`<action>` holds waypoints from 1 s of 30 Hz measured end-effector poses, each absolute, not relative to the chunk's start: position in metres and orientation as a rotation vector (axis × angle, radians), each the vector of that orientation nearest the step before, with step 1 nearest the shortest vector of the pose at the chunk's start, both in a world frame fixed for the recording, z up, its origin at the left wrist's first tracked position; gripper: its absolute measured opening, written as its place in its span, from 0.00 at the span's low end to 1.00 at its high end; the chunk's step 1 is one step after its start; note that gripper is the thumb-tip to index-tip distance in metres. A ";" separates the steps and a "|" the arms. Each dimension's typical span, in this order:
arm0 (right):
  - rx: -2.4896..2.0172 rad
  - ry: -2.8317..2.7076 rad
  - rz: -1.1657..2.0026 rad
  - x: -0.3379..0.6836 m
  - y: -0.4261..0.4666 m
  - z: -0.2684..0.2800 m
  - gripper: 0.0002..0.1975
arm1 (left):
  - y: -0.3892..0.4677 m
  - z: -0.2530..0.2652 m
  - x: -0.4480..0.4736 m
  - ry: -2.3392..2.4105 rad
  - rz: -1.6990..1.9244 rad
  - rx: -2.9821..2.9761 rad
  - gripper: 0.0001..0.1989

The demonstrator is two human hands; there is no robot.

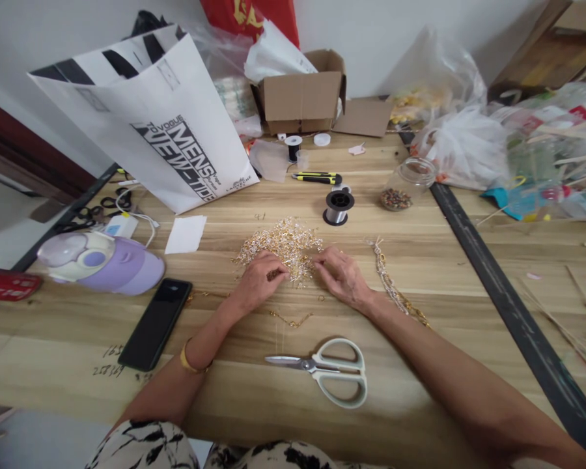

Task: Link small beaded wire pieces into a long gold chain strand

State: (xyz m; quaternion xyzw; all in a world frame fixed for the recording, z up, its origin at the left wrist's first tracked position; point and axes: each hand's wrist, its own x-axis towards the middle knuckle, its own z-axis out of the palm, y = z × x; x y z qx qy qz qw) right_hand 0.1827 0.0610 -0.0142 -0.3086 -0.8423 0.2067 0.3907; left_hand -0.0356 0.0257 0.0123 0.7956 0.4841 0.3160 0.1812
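Looks Light and Slippery

The left hand (260,281) and right hand (344,277) curl at the shiny bits (286,240), in from the near edge of the table (239,391); whether they pinch any, one cannot tell. Rims seem easiest to hold

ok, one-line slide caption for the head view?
Left hand and right hand at a loose pile of small gold and silvery pieces, pale-handled metal scissors nearer the wearer on the wooden table.

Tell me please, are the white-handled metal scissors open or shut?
The scissors are shut: their blades overlap, ending in one tip.
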 end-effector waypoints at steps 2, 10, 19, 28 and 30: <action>-0.787 -2.146 0.524 0.183 0.061 -0.014 0.04 | 0.026 0.011 -0.037 1.403 0.924 2.186 0.05; -0.798 -2.147 0.535 0.183 0.060 -0.013 0.05 | 0.027 0.010 -0.038 1.468 0.985 2.066 0.03; -0.652 -2.272 0.466 0.181 0.058 -0.012 0.09 | 0.022 0.009 -0.025 1.376 0.986 2.195 0.03; -0.611 -2.409 0.406 0.181 0.059 -0.012 0.10 | 0.022 0.006 -0.016 1.317 0.972 2.177 0.05; -0.625 -2.409 0.399 0.180 0.059 -0.012 0.10 | 0.021 0.008 -0.017 1.341 0.976 2.138 0.05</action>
